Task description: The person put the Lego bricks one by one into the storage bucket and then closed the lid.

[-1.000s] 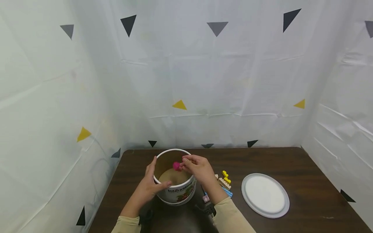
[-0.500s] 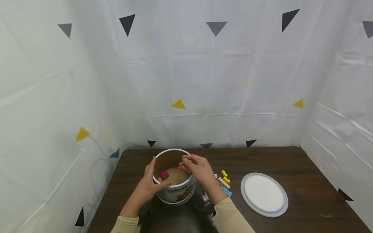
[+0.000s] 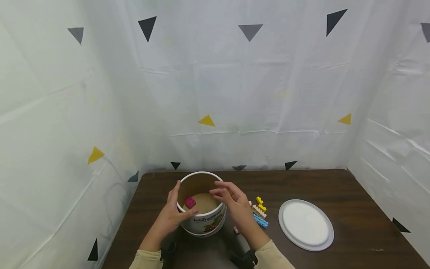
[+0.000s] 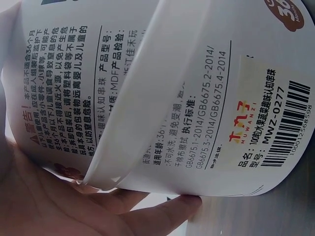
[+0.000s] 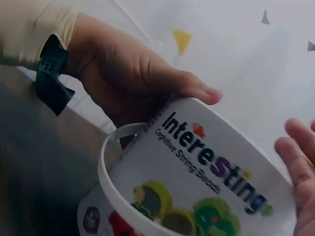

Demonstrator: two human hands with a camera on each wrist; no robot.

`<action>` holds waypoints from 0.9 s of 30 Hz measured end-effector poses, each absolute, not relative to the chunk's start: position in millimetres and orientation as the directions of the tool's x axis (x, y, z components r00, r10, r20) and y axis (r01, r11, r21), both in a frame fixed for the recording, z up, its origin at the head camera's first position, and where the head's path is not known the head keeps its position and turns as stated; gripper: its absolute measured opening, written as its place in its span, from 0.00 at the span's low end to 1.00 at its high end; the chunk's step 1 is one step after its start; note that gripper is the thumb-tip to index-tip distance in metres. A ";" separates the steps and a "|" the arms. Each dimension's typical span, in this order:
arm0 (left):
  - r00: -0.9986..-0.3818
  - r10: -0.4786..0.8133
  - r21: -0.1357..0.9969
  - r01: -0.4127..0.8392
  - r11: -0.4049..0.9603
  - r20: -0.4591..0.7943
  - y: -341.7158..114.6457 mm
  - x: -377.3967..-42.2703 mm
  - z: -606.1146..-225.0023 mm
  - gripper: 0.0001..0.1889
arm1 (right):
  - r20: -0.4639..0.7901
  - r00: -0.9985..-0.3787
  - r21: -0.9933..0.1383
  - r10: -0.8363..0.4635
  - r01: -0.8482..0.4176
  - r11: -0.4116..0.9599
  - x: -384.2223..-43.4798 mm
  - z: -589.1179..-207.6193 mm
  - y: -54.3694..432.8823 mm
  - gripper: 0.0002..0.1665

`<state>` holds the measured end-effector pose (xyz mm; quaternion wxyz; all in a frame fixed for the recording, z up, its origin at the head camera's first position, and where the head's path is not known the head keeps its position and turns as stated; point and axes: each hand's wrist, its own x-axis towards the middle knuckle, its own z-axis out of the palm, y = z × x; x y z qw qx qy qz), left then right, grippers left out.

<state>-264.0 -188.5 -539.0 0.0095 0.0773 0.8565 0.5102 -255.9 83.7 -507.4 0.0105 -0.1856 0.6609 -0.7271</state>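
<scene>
A white round tub [image 3: 205,220] with "Interesting" printed on its side stands on the dark table [image 3: 352,186]. A pink brick [image 3: 190,202] lies on the tub's brown bottom. My left hand [image 3: 173,213] grips the tub's left wall, thumb over the front rim; the same hand [image 5: 133,78] wraps the tub [image 5: 206,182] in the right wrist view. The left wrist view shows the tub's label [image 4: 197,98] close up with my fingers [image 4: 162,214] under it. My right hand [image 3: 231,198] hovers over the tub's right rim, fingers relaxed and holding nothing.
Several small bricks lie right of the tub: yellow [image 3: 260,203], tan [image 3: 258,211], blue [image 3: 261,221]. A white paper plate [image 3: 305,224] lies further right. White sheets with triangle marks wall the table at the back and both sides.
The pink brick left my right hand's fingers and dropped to the tub's bottom. My right hand then opened and drew back slightly to the right. The left hand kept its hold.
</scene>
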 end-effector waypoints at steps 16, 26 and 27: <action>-0.987 0.150 0.893 0.117 0.435 0.057 -194.5 -261.1 -542.2 0.68 | 0.171 -0.981 -0.981 -0.094 -0.178 0.081 -223.7 -533.0 162.9 0.19; -0.987 0.148 0.895 0.124 0.429 0.066 -195.6 -259.1 -539.7 0.68 | 0.065 -0.996 -0.992 0.065 -0.058 0.109 -223.7 -566.3 193.2 0.27; -0.987 0.147 0.896 0.124 0.427 0.067 -195.7 -258.9 -539.5 0.68 | 0.056 -0.996 -0.993 0.076 -0.047 0.111 -223.8 -570.8 195.3 0.27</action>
